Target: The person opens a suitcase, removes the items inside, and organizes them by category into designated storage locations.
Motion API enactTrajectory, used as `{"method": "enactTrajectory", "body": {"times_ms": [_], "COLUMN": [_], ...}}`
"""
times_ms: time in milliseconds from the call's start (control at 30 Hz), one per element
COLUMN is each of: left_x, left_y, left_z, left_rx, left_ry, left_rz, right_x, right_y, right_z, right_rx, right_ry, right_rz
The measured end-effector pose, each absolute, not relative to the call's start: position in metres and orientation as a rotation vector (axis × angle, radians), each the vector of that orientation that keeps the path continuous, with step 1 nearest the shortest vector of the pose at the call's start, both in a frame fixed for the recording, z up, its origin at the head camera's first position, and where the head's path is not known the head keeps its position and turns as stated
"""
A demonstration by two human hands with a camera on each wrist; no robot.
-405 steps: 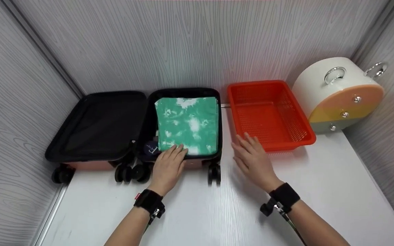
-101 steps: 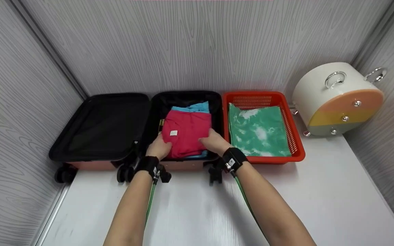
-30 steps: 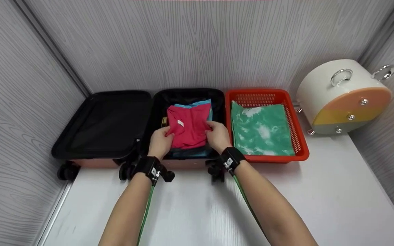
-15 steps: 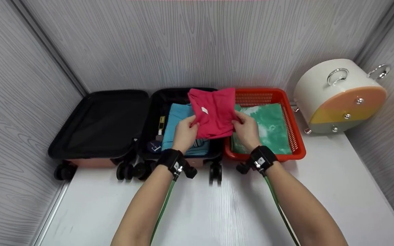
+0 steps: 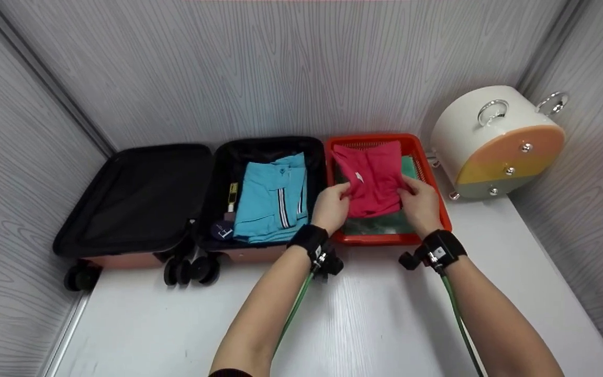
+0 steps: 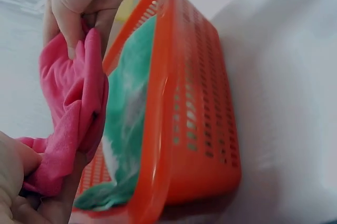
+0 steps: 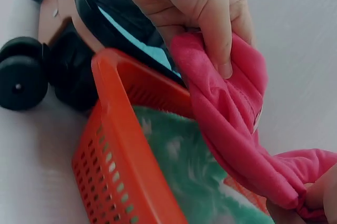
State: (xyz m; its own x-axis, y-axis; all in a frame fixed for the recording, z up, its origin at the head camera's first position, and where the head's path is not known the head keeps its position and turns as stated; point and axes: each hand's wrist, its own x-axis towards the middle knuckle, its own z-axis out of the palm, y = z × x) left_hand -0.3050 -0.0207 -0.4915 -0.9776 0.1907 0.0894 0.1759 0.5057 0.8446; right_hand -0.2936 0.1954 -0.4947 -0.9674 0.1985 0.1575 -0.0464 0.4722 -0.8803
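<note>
A folded pink garment [image 5: 376, 183] with a small white label hangs between both hands above the red basket [image 5: 380, 239]. My left hand [image 5: 331, 208] pinches its left edge, and my right hand [image 5: 421, 205] pinches the right edge, thumbs on top. Below it in the basket lies a green and white tie-dye cloth [image 5: 385, 225], mostly covered by the pink one in the head view; the left wrist view shows more of that cloth [image 6: 129, 98]. Folded light-blue shorts [image 5: 267, 199] with striped trim lie in the suitcase [image 5: 221, 183] to the left.
Beside the shorts sit a dark round item [image 5: 222, 230] and a yellow-and-black item [image 5: 232, 193]. The suitcase's other black half [image 5: 136, 199] lies open at far left, its wheels toward me. A white rounded case [image 5: 482, 136] with ring handles stands right of the basket.
The pink garment has been lifted out of the suitcase and carried right, over the basket, by both hands. The blue shorts beneath are now uncovered. Earlier, the green cloth went from suitcase to basket.
</note>
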Motion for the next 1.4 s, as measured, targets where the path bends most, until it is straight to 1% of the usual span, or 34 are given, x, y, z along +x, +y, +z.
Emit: {"method": "enactTrajectory", "body": {"times_ms": [167, 300, 433, 533, 633, 733, 833, 1000, 1067, 1167, 1300, 1400], "left_x": [-0.310, -0.310, -0.306, -0.303, -0.299, -0.295, -0.293, -0.293, -0.293, -0.295, -0.300, -0.304], "left_y": [-0.006, 0.000, 0.003, 0.003, 0.004, 0.004, 0.001, -0.005, -0.009, -0.019, -0.045, -0.073], "left_z": [-0.496, -0.499, -0.497, -0.493, -0.488, -0.486, -0.487, -0.491, -0.492, -0.495, -0.498, -0.500], "left_rx": [0.320, 0.285, 0.313, 0.389, 0.524, 0.655, 0.725, 0.805, 0.830, 0.798, 0.657, 0.539], "left_ry": [2.691, 2.632, 2.590, 2.640, 2.728, 2.792, 2.821, 2.793, 2.758, 2.682, 2.576, 2.521], "left_rz": [1.378, 1.183, 1.113, 1.039, 0.839, 0.626, 0.459, 0.304, 0.364, 0.642, 1.136, 1.379], "right_x": [-0.296, -0.296, -0.295, -0.295, -0.294, -0.293, -0.292, -0.292, -0.292, -0.292, -0.291, -0.291], "right_y": [0.208, 0.218, 0.227, 0.228, 0.227, 0.222, 0.216, 0.213, 0.214, 0.217, 0.217, 0.214], "right_z": [-0.504, -0.510, -0.507, -0.501, -0.496, -0.494, -0.496, -0.499, -0.501, -0.502, -0.500, -0.496], "right_rx": [-0.150, -0.168, -0.189, -0.202, -0.202, -0.132, -0.065, -0.037, -0.036, -0.019, -0.059, -0.089], "right_ry": [-2.524, -2.714, -2.905, -2.980, -2.983, -2.927, -2.873, -3.051, -3.153, -3.219, -3.167, -3.105], "right_rz": [1.427, 1.415, 1.326, 1.248, 1.175, 1.018, 0.873, 0.915, 0.954, 0.955, 0.973, 1.000]}}
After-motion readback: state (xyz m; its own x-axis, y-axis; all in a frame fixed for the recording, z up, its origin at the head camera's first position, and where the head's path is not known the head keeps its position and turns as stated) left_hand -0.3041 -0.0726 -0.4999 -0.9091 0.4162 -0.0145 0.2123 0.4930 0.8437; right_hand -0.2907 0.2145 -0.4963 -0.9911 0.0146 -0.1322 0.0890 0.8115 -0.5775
